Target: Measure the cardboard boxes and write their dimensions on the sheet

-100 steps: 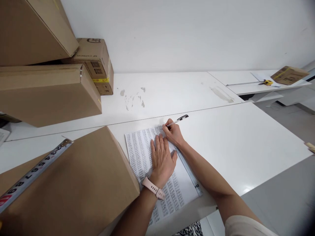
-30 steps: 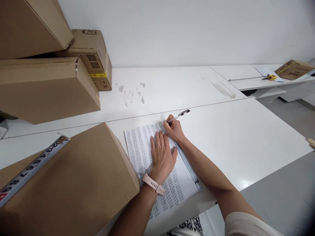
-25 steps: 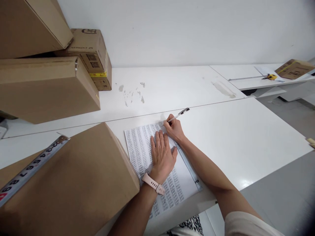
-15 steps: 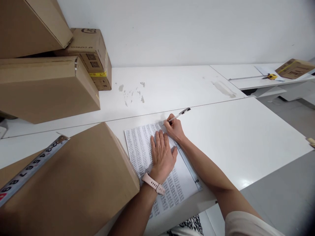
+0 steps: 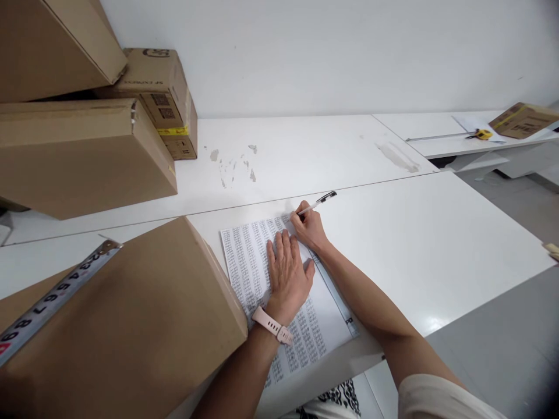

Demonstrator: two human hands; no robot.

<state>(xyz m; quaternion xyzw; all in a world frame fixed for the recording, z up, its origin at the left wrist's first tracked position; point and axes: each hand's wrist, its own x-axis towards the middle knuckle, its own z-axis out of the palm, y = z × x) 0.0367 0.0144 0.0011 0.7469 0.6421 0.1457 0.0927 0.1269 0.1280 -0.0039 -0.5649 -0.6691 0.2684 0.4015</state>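
Note:
A sheet of paper (image 5: 244,262) covered in columns of small writing lies on the white table. My left hand (image 5: 289,279) rests flat on it with the fingers stretched out; a pink watch band (image 5: 271,326) is round that wrist. At the sheet's upper right corner, my right hand (image 5: 309,227) is closed round a pen (image 5: 322,200), its cap end pointing up and right. The pen's tip is hidden by the fingers. Beside the paper on the left stands a large cardboard box (image 5: 144,314), with an extended measuring tape blade (image 5: 61,297) lying across its top.
More cardboard boxes (image 5: 87,157) are stacked at the back left against the wall. At the far right, a yellow tape measure (image 5: 483,134) with its blade out lies near a small taped box (image 5: 524,120). The white tabletop (image 5: 419,233) extends right to an edge above the grey floor.
Almost nothing differs. The pen's upper end has shifted very slightly left, while my left hand stays in place on the paper.

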